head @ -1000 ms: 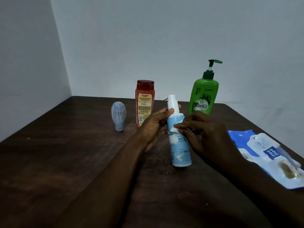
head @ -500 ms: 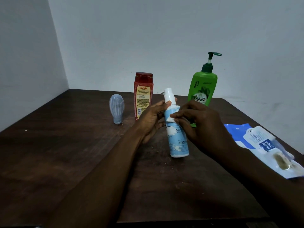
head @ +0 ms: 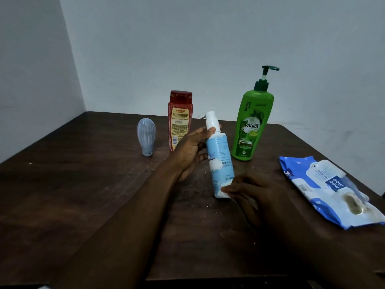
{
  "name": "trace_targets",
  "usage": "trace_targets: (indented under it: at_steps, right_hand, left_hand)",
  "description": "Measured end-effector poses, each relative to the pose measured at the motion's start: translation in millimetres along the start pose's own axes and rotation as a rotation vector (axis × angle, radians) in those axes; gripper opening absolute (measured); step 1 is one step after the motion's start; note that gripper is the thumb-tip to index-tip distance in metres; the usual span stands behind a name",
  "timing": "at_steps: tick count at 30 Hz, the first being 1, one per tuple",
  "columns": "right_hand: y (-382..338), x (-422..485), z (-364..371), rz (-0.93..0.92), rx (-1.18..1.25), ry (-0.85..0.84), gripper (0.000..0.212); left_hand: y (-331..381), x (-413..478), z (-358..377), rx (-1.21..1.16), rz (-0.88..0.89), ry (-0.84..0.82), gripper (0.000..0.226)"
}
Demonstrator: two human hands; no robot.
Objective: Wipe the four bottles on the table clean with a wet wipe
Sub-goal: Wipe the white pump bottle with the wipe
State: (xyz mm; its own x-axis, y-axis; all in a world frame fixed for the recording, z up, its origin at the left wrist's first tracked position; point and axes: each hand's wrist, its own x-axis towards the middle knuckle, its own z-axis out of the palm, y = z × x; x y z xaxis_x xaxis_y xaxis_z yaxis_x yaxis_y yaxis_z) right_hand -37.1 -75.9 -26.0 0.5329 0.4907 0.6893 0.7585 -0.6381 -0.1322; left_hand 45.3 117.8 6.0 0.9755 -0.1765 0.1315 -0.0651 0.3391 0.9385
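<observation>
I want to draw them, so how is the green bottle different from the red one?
The green bottle has a dark green pump on top; the red bottle has a flat red cap. The green bottle looks taller than the red bottle. The green bottle's label shows leaves; the red bottle's label is yellowish with small print. Both stand upright on the table, near the wall.

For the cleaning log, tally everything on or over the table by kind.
Bottles: 4 (green pump bottle, red bottle, grey bottle, pale blue bottle, held)
Wipe pack: 1
Total: 5
</observation>
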Motion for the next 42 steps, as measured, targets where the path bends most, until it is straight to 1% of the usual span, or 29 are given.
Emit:
trace_targets:
  at_steps: [3,5,9,12,16,20,22,25,27,30,34,35,38,42]
  right_hand:
    - [-0.2,-4.2,0.8,0.021,0.007,-0.014,0.02]
    - [-1.4,-4.5,1.2,0.001,-0.006,0.003,0.024]
    - [0.0,-4.3,1.6,-0.038,-0.085,0.014,0.021]
    - [2.3,-6.5,3.3,-0.015,-0.068,0.007,0.022]
    - [0.6,-1.9,5.1,-0.008,-0.03,0.046,0.019]
    - [-0.1,7.9,0.3,-0.032,-0.04,-0.001,0.019]
    - [1.3,17.2,-4.2,-0.017,-0.033,-0.019,0.021]
    - [3.4,36.2,-7.4,0.0,0.015,0.007,0.017]
    - [3.5,50.1,-5.7,-0.002,0.027,0.042,0.019]
    - [4.9,70.6,-7.2,-0.005,0.028,0.112,0.015]
    - [8.3,88.7,-11.4,0.009,0.021,0.121,0.012]
    - [8.4,89.4,-11.6,0.006,0.026,0.123,0.011]
    - [9.4,87.2,-11.8,0.007,0.047,0.145,0.012]
    - [11.1,83.4,-10.8,0.022,0.044,0.148,0.014]
  left_hand:
    - [0.4,0.4,-0.3,0.0,-0.002,0.0,0.022]
    - [0.3,0.3,-0.3,-0.007,-0.004,-0.005,0.018]
    - [0.4,0.6,-0.7,-0.008,-0.004,-0.011,0.015]
    - [0.2,0.3,-0.7,0.0,0.0,-0.012,0.014]
    - [0.1,0.3,-0.2,0.006,0.007,-0.005,0.014]
    - [-0.1,1.0,0.4,0.021,0.021,-0.008,0.016]
    - [0.1,0.8,0.6,0.034,0.03,-0.004,0.013]
    - [-0.2,0.8,-0.4,0.037,0.038,0.013,0.01]
    - [0.1,1.1,-1.4,0.032,0.041,0.012,0.013]
    - [0.6,0.4,-1.6,0.032,0.043,-0.013,0.02]
    - [-0.2,-0.7,-1.3,0.062,0.05,-0.007,0.029]
    - [-0.4,-0.6,-1.6,0.063,0.051,-0.003,0.028]
    - [-0.2,-1.2,-2.1,0.069,0.053,-0.012,0.014]
    - [0.0,-1.2,-0.6,0.067,0.058,-0.017,0.01]
